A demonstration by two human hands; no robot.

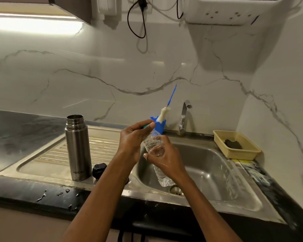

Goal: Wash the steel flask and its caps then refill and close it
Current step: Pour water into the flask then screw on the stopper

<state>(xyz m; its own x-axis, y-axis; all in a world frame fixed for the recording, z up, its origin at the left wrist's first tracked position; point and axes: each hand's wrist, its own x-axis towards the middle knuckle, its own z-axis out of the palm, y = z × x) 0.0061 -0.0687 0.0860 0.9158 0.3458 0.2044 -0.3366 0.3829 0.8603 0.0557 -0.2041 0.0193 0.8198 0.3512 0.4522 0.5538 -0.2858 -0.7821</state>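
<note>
Steel first: the steel flask [78, 147] stands upright and uncapped on the ribbed drainboard [101, 145] left of the sink basin [208, 172], its black cap [99, 169] lying just beside its base. I judge it is parked there, mouth open, to take the refill.

From the head camera I see my right hand [166, 159] wrapped around the middle of a clear plastic water bottle [156, 151], tilted over the basin so spills fall in the sink. My left hand [134, 138] pinches the bottle's green cap [146, 125] at the neck with curled fingers [151, 125], apparently unscrewing it.

Behind them a bottle brush [164, 114] stands in a blue holder [158, 125] near the tap [183, 117]. A yellow tray [234, 155] holding a dark scrubber [233, 144] sits on the tabletop [16, 133], right of the sink.
</note>
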